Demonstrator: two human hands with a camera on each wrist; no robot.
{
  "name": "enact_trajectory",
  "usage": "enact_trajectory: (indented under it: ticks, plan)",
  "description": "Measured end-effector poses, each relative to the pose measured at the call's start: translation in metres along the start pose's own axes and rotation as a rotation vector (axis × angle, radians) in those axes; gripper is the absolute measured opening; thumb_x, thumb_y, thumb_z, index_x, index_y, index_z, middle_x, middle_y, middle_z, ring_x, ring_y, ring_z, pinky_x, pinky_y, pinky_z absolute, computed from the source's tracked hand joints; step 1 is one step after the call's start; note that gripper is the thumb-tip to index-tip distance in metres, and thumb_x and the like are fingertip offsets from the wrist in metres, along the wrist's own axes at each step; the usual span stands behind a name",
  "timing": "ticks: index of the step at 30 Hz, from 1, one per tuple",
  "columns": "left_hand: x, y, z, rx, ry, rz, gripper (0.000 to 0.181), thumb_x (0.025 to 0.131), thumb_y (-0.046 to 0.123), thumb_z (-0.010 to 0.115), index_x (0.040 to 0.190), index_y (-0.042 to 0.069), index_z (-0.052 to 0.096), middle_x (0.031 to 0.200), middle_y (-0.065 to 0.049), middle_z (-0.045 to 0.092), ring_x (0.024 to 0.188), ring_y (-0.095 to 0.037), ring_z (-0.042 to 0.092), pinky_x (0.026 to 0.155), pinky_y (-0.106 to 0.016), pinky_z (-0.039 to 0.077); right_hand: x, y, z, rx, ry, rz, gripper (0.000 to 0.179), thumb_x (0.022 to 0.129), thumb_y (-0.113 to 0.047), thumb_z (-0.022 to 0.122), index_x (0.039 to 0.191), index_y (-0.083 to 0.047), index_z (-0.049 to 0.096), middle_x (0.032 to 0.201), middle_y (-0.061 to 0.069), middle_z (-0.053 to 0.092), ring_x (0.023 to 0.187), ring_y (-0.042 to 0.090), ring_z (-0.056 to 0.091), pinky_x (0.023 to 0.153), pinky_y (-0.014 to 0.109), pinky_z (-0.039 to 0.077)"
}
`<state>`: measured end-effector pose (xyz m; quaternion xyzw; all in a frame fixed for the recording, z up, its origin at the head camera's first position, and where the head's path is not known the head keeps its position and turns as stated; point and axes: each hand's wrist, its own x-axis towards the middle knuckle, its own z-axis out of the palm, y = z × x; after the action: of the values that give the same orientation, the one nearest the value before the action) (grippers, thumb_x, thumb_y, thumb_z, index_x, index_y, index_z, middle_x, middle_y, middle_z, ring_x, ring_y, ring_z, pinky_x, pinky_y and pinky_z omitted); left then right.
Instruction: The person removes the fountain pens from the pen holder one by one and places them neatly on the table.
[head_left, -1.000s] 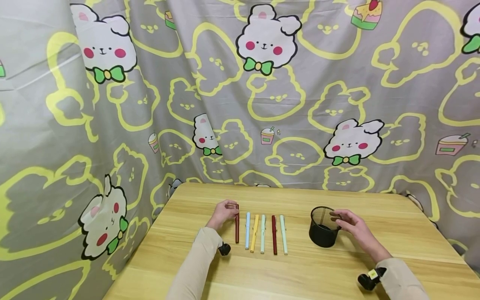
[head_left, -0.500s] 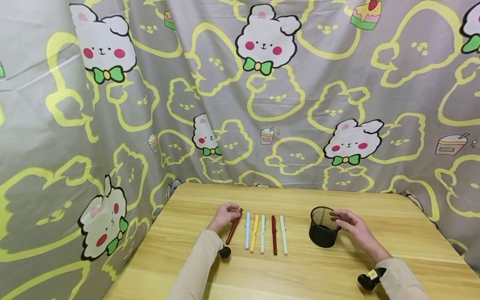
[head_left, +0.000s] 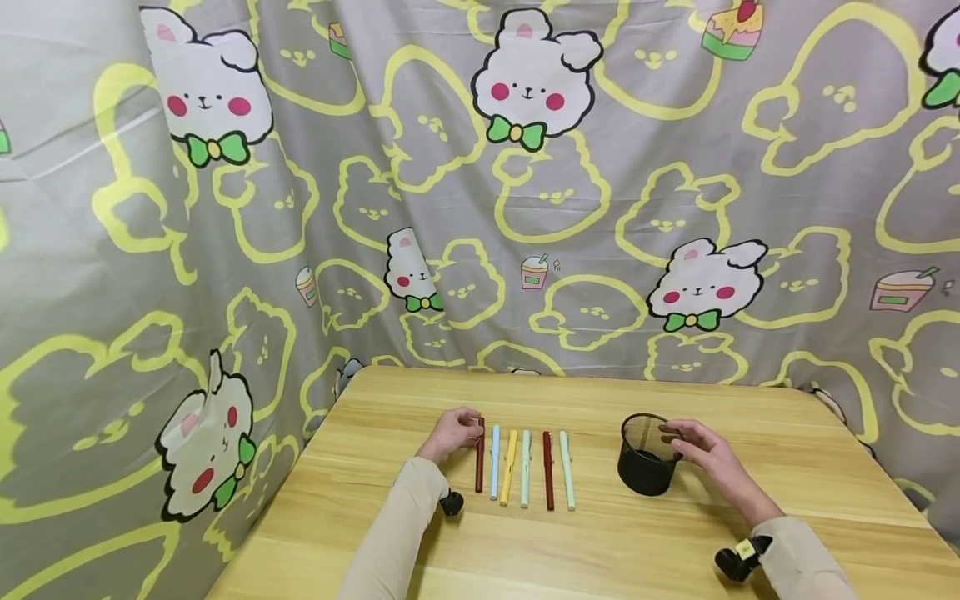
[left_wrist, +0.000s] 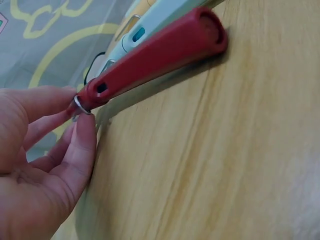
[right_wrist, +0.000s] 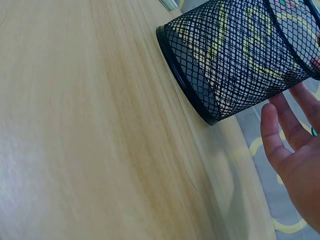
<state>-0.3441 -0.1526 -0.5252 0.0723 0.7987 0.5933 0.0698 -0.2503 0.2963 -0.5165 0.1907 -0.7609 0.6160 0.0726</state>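
Observation:
My left hand (head_left: pixel 452 433) pinches a dark red pen (head_left: pixel 479 467) near its far end. In the left wrist view the thumb and fingertips meet at the pen's metal clip, and its thick end points away from the hand. To its right lie a light blue pen (head_left: pixel 495 462), a yellow pen (head_left: pixel 509 467), a pale green pen (head_left: pixel 526 471), a second dark red pen (head_left: pixel 549 471) and another pale green pen (head_left: pixel 567 471), roughly parallel. A black mesh pen cup (right_wrist: pixel 235 55) stands upright; my right hand (head_left: pixel 705 446) rests at its right side, fingers loosely spread at the rim.
The wooden table (head_left: pixel 600 550) runs back to a grey patterned curtain (head_left: pixel 465 208), which also hangs along the left side. Small black cameras sit on the left wrist (head_left: pixel 452 502) and right wrist (head_left: pixel 738 562).
The pinched dark red pen tilted, then straightened alongside the others, ending slightly right and nearer the light blue pen. My left hand shifted slightly right and nearer. The right hand and cup stayed put.

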Motion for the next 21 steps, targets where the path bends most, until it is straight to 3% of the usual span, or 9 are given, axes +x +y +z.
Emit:
enact_trajectory:
  ticks: [7, 21]
  plan:
    - [0.001, 0.003, -0.002, 0.017, -0.041, -0.024, 0.033, 0.084, -0.005, 0.065, 0.116, -0.012, 0.058, 0.089, -0.013, 0.058, 0.067, -0.015, 0.061, 0.064, -0.03, 0.055, 0.0, 0.001, 0.0, -0.004, -0.005, 0.007, 0.033, 0.099, -0.007, 0.049, 0.126, 0.01, 0.047, 0.118, -0.009, 0.06, 0.102, 0.001, 0.056, 0.077, 0.018, 0.047]
    - [-0.002, 0.011, 0.0, 0.213, -0.074, 0.024, 0.03, 0.086, 0.0, 0.066, 0.113, -0.01, 0.061, 0.088, -0.011, 0.062, 0.071, -0.018, 0.064, 0.064, -0.03, 0.055, 0.0, 0.002, 0.0, -0.003, -0.01, 0.01, 0.032, 0.099, -0.008, 0.049, 0.126, 0.01, 0.047, 0.119, -0.01, 0.06, 0.104, 0.0, 0.054, 0.077, 0.018, 0.046]
